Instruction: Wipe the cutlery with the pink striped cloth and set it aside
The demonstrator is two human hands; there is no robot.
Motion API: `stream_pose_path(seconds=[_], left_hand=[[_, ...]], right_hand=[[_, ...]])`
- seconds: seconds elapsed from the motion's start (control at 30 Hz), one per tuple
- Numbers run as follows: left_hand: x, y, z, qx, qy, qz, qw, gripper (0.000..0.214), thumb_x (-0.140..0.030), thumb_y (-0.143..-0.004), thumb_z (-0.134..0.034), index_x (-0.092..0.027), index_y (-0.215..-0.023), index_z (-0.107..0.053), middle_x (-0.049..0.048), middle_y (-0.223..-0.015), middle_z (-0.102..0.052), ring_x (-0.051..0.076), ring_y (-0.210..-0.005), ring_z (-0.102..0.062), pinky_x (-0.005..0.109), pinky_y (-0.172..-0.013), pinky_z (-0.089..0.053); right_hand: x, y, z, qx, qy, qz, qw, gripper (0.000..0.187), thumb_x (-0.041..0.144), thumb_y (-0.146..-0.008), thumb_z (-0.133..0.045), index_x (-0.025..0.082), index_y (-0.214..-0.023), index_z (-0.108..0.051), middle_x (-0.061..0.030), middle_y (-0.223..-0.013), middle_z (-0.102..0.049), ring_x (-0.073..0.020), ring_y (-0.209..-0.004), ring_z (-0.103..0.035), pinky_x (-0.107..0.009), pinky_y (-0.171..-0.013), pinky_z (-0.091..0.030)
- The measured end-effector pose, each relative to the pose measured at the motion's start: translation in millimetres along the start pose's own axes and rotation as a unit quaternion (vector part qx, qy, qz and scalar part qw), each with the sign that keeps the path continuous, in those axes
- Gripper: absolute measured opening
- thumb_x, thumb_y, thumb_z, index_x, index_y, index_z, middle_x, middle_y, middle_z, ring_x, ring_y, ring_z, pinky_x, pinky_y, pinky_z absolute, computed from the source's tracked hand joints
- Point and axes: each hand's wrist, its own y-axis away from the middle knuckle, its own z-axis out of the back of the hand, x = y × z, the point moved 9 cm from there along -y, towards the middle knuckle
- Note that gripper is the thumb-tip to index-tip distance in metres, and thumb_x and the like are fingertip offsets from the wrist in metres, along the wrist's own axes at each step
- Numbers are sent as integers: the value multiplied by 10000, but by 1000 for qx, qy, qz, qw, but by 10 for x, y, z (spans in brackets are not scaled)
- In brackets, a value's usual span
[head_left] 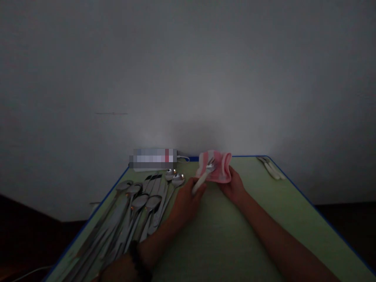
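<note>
My left hand [188, 199] is closed round the pale handle of a fork [202, 179], whose metal tines point up and away from me. Behind the tines spreads a pink and white striped cloth [216, 172]. The cloth is gripped from its right side by my right hand [234, 186], whose fingers are mostly hidden behind it. Fork head and cloth overlap in view; whether they touch I cannot tell. Left of my left hand lie several metal spoons [178, 180] and other long-handled cutlery, partly covered by my left forearm.
Two pale-handled pieces of cutlery [272, 169] lie at the table's far right corner. A white box-like object [152, 159], partly blurred out, stands at the far left with a white cable [183, 158]. The green table [226, 235] has a blue edge and meets a grey wall [205, 78].
</note>
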Motion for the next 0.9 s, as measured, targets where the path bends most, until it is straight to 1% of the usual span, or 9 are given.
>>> stream_pose_path(seconds=[0.07, 0.17, 0.27, 0.33, 0.4, 0.53, 0.63, 0.7, 0.9], left_hand=[[3, 5, 26, -9, 0, 2, 1000, 321, -427, -855, -400, -163, -967, -543, 30, -846, -629, 180, -747, -589, 261, -637, -424], [10, 8, 23, -5, -9, 3, 1000, 351, -439, -861, -379, -158, -998, -539, 39, -874, -630, 185, -770, -593, 262, -647, -424], [6, 12, -37, 23, -30, -2, 999, 355, -389, -892, -308, -150, -1026, -534, 59, -897, -633, 186, -785, -594, 266, -657, -424], [3, 16, -67, 35, -39, -7, 999, 354, -344, -903, -267, -144, -1017, -537, 65, -885, -636, 184, -774, -595, 268, -655, -423], [3, 19, -94, 43, -48, -15, 998, 342, -327, -901, -269, -148, -1012, -540, 62, -863, -640, 185, -761, -596, 267, -651, -422], [-9, 51, -216, 89, -112, -56, 988, 349, -375, -894, -293, -180, -1065, -526, 71, -905, -652, 201, -804, -608, 278, -703, -428], [11, 86, -302, 121, -161, -71, 977, 382, -413, -894, -283, -173, -941, -576, 97, -883, -662, 230, -781, -619, 306, -703, -431], [14, 95, -316, 125, -166, -73, 975, 397, -410, -900, -267, -172, -922, -583, 102, -860, -665, 236, -757, -624, 313, -686, -433], [-52, 87, -283, 119, -125, -82, 982, 401, -400, -913, -246, -201, -1157, -494, 92, -975, -657, 237, -857, -621, 323, -745, -441]], right_hand=[[52, 5, 12, -5, -24, 7, 1000, 168, 243, -761, -487, 200, -794, -645, 0, -783, -688, -161, -775, -623, -297, -815, -481], [140, 54, -71, 29, -57, 29, 998, 219, 276, -777, -455, 217, -871, -644, -10, -898, -686, -176, -865, -612, -329, -857, -466], [157, 128, -219, 87, -31, 35, 995, 267, 335, -772, -484, 212, -961, -627, -32, -984, -667, -207, -903, -600, -376, -850, -466], [117, 164, -280, 107, -4, 25, 994, 272, 337, -749, -530, 193, -956, -630, -49, -955, -670, -217, -873, -608, -390, -825, -474], [56, 184, -316, 118, 23, 9, 993, 276, 333, -727, -570, 177, -946, -633, -62, -938, -670, -219, -871, -609, -382, -816, -473], [-37, 165, -271, 104, 88, -4, 991, 247, 272, -692, -641, 179, -920, -629, -51, -888, -674, -176, -804, -621, -314, -779, -477], [-104, 136, -203, 92, 109, -15, 990, 262, 241, -643, -697, 155, -881, -629, -44, -811, -680, -165, -748, -624, -302, -753, -478], [-146, 126, -171, 89, 116, -25, 989, 270, 266, -632, -708, 132, -855, -633, -50, -773, -679, -172, -739, -623, -309, -744, -477], [-117, 113, -124, 48, 87, -2, 995, 332, 405, -691, -645, 147, -898, -623, -39, -785, -674, -156, -736, -617, -282, -716, -471]])
